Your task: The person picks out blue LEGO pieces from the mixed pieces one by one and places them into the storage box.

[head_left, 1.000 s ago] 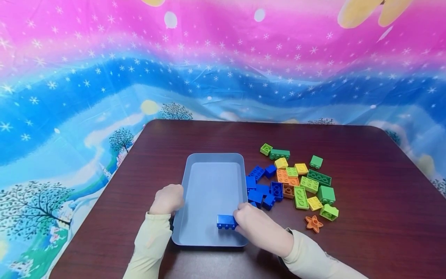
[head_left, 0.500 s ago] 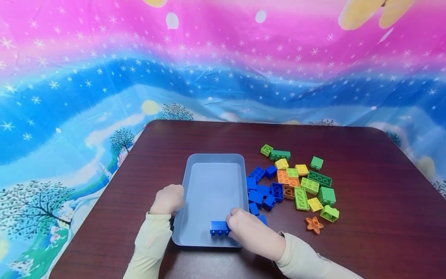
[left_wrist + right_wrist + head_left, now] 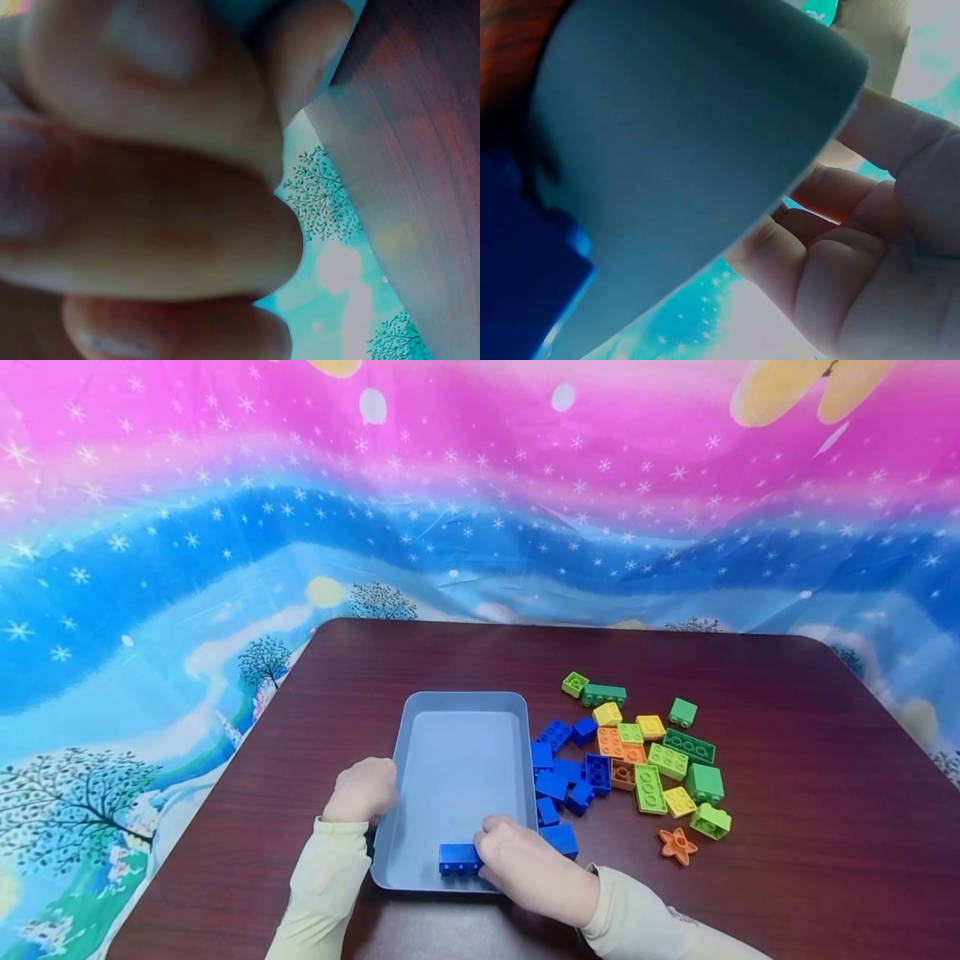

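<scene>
A blue-grey tray (image 3: pixel 461 768) lies on the table in front of me. My left hand (image 3: pixel 363 792) grips its left rim; curled fingers (image 3: pixel 150 225) fill the left wrist view. Inside the tray's near right part, my right hand (image 3: pixel 525 864) pinches one end of a long blue toy brick (image 3: pixel 457 858). The brick lies crosswise, studs facing me, low over the tray floor by the near wall. In the right wrist view, the tray's outer wall (image 3: pixel 697 127) hides the held brick, and another blue brick (image 3: pixel 525 270) stands outside against that wall.
Several blue bricks (image 3: pixel 551 787) crowd along the tray's right side. Farther right are orange bricks (image 3: pixel 610 742), yellow bricks (image 3: pixel 679 802) and green bricks (image 3: pixel 703 783), with an orange star-shaped piece (image 3: pixel 677 845) nearest me. A patterned cloth (image 3: pixel 480 510) hangs behind the table (image 3: pixel 810 760).
My right hand has moved left and toward me with the blue brick, lower into the tray's near end. Blue bricks behind that hand have come into view. My left hand stays on the rim.
</scene>
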`<action>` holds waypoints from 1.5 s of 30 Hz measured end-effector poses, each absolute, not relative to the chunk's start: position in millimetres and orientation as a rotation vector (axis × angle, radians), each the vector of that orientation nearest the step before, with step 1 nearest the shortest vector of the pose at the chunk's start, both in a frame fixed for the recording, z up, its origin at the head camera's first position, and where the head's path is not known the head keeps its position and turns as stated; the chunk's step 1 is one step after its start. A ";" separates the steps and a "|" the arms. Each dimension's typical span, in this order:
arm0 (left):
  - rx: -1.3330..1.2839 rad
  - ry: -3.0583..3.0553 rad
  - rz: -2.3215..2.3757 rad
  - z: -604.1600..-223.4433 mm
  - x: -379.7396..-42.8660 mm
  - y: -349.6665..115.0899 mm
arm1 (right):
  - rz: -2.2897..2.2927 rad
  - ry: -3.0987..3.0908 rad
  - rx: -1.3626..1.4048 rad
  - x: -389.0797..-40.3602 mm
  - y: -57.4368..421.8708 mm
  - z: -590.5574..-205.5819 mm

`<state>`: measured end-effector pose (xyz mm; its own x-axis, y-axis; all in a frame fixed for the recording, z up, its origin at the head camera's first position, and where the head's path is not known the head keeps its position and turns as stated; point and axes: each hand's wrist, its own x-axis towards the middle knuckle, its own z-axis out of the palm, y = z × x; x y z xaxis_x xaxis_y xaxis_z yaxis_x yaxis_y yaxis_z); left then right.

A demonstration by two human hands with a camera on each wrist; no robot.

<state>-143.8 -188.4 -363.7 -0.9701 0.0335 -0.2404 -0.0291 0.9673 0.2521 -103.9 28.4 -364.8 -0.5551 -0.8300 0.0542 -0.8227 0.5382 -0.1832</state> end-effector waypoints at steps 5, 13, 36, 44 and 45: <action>-0.006 2.874 0.376 -363.6 -143.6 -188.1 | -0.286 2.714 -1.477 -103.7 26.0 -367.0; -0.011 2.885 0.402 -364.0 -142.7 -188.1 | -0.278 2.691 -1.483 -103.2 23.8 -372.2; 0.013 2.895 0.388 -363.6 -142.6 -188.9 | -0.320 2.670 -1.435 -103.3 23.8 -373.3; 0.004 2.877 0.416 -365.9 -142.9 -190.6 | -0.366 2.686 -1.406 -106.6 29.5 -364.7; 0.007 2.876 0.419 -366.0 -142.8 -190.7 | -0.365 2.691 -1.402 -107.2 30.4 -363.6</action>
<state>-142.8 -190.7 -366.0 -0.9724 0.0383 -0.2303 -0.0290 0.9590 0.2818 -107.2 30.4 -363.6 -0.5763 -0.8165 0.0344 -0.7962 0.5515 -0.2486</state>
